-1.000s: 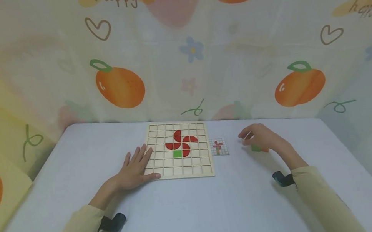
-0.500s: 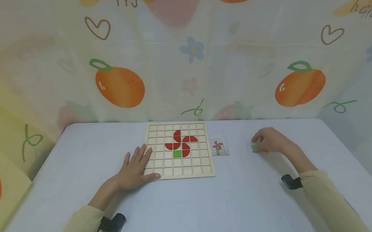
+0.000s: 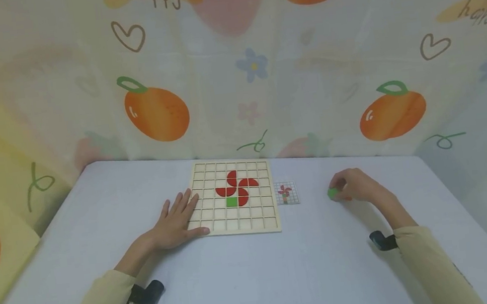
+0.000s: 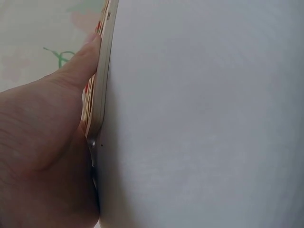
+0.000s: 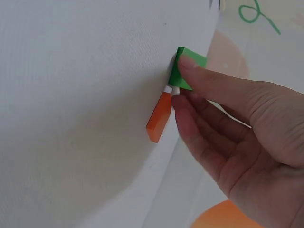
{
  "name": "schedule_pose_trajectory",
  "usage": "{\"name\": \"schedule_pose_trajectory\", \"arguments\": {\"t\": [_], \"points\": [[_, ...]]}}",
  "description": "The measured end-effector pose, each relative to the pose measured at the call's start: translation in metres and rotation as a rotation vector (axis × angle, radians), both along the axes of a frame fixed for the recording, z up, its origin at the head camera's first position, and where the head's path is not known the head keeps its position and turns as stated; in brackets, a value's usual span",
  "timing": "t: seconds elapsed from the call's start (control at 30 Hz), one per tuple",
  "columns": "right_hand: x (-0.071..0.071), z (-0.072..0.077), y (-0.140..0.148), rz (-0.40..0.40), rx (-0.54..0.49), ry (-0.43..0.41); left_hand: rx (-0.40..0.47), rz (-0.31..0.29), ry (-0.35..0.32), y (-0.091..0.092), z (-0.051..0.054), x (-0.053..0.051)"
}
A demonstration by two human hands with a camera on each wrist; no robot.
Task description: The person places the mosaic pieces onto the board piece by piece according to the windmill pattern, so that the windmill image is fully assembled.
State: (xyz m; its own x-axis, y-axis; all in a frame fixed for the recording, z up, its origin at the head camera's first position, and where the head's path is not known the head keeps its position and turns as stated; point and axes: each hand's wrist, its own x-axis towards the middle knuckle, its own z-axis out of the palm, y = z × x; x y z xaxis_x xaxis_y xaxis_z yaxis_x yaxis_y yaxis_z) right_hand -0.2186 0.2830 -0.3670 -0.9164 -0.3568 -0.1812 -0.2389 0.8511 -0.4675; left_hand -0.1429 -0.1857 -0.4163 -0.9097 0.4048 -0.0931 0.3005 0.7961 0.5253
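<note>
My left hand (image 3: 172,226) rests beside the square grid board (image 3: 253,216), its straight fingers spread over the left edge and its thumb at the lower left corner. In the left wrist view the thumb touches the board's rim (image 4: 100,95). Red quarter-round pieces (image 3: 243,196) make a pinwheel on the board, with a green square piece (image 3: 232,202) below. To the right, my right hand (image 3: 357,186) pinches a green block (image 5: 183,81) between thumb and fingers, tilted up. An orange block (image 5: 159,116) lies on the table next to the fingertips; the hand mostly hides it in the head view.
A small pattern card (image 3: 293,196) with a printed pinwheel lies against the board's right side. Everything is on a table with a white cloth (image 3: 259,277). A printed curtain (image 3: 224,144) hangs behind the far table edge.
My right hand has moved right and down to the blocks, its fingers have come together on the green block, and the block has tilted up. My left hand and the board stay put.
</note>
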Motion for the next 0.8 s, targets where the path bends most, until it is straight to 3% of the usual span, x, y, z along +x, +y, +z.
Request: {"name": "schedule_pose_trajectory", "arguments": {"t": [0.37,0.67,0.8], "points": [[0.004,-0.003,-0.018,-0.035,-0.074,0.155,-0.002,-0.001,0.003,0.000,0.001,0.001],[0.009,-0.006,-0.045,0.037,-0.182,0.296,0.003,-0.004,0.000,0.000,0.001,0.000],[0.010,-0.006,-0.055,0.044,-0.216,0.313,-0.011,-0.006,0.005,0.001,0.000,0.000]]}}
